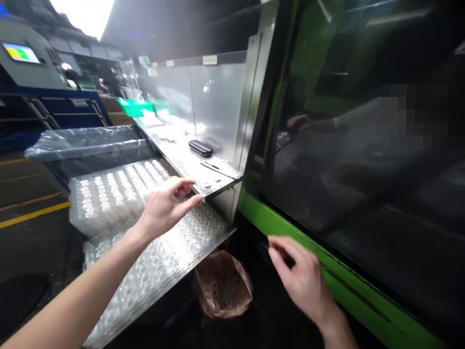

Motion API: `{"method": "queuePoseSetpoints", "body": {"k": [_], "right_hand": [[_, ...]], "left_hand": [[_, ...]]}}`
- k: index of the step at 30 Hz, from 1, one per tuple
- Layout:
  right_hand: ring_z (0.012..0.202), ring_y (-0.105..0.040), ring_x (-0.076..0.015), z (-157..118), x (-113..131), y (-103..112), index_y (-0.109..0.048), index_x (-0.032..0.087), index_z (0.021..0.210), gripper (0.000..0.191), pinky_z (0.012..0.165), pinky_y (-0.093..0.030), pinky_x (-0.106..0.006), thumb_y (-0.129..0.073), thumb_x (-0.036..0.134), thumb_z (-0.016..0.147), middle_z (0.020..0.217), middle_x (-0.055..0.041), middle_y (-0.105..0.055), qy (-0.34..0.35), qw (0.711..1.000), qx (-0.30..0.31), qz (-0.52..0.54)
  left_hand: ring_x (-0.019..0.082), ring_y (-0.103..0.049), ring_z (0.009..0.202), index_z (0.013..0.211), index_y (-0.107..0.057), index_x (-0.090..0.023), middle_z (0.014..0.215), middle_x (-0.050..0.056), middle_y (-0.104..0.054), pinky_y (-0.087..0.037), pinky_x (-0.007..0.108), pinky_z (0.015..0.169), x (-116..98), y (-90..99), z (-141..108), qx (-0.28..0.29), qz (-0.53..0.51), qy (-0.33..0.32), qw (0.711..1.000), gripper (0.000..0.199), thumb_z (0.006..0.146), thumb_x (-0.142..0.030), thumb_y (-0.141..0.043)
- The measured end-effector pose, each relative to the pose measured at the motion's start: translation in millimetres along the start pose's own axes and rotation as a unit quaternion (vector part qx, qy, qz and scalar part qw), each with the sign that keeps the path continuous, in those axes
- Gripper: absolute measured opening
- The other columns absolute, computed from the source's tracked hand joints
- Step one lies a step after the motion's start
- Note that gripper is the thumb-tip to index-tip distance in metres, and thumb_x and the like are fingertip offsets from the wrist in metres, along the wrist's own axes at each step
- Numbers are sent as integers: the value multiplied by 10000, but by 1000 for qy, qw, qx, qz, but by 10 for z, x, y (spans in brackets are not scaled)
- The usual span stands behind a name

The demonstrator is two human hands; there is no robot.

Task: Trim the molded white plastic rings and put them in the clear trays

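My left hand (165,206) is raised over the clear plastic trays, beside the front corner of a bright metal shelf (178,157). Its thumb and forefinger are apart, with nothing visible between them. Small pale round parts (207,185) lie on the shelf just beyond those fingertips. In front of the green machine's lower frame is my right hand (301,278), thumb and forefinger tips brought together. Whatever they may pinch is hidden or too small to name. A stacked clear tray (118,194) with rows of round pockets sits on a lower clear tray (145,278).
A black case (200,148) and a thin caliper-like tool (218,168) rest on the shelf. Below stands an open brown bag (223,286) with small pieces inside. Left are a plastic-lined bin (90,150) and a green box (136,107). The green machine's dark window (363,160) borders the right.
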State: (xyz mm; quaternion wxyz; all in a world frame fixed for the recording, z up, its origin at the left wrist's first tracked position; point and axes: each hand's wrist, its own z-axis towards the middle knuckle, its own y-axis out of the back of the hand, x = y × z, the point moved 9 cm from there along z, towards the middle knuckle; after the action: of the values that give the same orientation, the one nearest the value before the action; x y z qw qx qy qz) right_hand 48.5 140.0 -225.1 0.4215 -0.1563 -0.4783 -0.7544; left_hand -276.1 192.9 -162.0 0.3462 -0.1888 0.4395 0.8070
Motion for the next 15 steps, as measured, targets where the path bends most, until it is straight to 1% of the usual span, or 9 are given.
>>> {"method": "queuePoseSetpoints", "body": {"k": [1,2,3,5,7,9,11,13,15], "right_hand": [[886,-738,-215,341,207,-36,-758,203,1098,253,791,-625,-334,-553,326,1018,1036,-88,-767,51,998,-3,-22],[885,-726,-208,665,393,-69,-749,182,1096,245,809,-602,-328,-540,286,1022,1040,-89,-761,91,995,-9,-45],[887,-716,-205,964,555,-121,-743,168,1096,237,824,-581,-324,-535,255,1022,1043,-90,-755,122,990,-10,-70],[910,-700,-210,1468,794,-306,-740,160,1087,233,856,-546,-324,-525,217,1019,1056,-94,-743,158,979,18,-129],[898,-689,-220,1827,890,-572,-742,167,1015,232,832,-521,-326,-515,217,1021,1039,-100,-731,156,964,79,-201],[816,-674,-221,2044,855,-828,-729,174,898,239,753,-496,-323,-524,220,1012,946,-100,-720,125,945,150,-262],[724,-649,-214,2164,771,-1003,-705,177,786,228,691,-472,-315,-573,181,973,804,-90,-694,100,930,198,-292],[693,-642,-209,2250,705,-1091,-680,178,694,221,688,-480,-305,-655,115,905,697,-75,-662,97,927,213,-292],[714,-659,-200,2330,677,-1116,-656,172,623,247,715,-508,-285,-755,71,825,656,-62,-655,111,934,203,-271]], "left_hand": [[229,-636,859,1233,-695,-197,989,56,-675,-485,369,766,101,-52,166,18,12,7,1000,559,874,-622,-750],[237,-637,877,1247,-690,-193,1042,68,-666,-480,383,782,159,-137,309,43,18,11,999,601,862,-650,-741],[240,-640,880,1220,-705,-191,1068,72,-659,-477,393,795,179,-232,426,69,21,10,997,591,855,-655,-738],[234,-643,845,1082,-757,-195,1023,61,-663,-468,397,790,164,-370,583,101,24,-1,995,475,854,-611,-745],[230,-639,808,967,-783,-198,936,52,-676,-461,388,762,128,-413,639,107,17,-18,994,364,854,-543,-761],[234,-645,814,968,-790,-197,933,59,-701,-466,373,739,73,-339,592,73,1,-51,996,320,866,-500,-771],[239,-665,845,1027,-788,-195,977,71,-727,-490,366,756,-16,-185,427,11,-16,-101,995,299,892,-462,-775],[238,-686,895,1075,-780,-197,1020,77,-743,-518,360,800,-113,-20,164,-54,-41,-147,987,246,914,-383,-781],[220,-692,917,1105,-775,-198,1032,71,-742,-535,341,820,-170,90,-126,-95,-75,-163,979,220,905,-285,-803]]}}
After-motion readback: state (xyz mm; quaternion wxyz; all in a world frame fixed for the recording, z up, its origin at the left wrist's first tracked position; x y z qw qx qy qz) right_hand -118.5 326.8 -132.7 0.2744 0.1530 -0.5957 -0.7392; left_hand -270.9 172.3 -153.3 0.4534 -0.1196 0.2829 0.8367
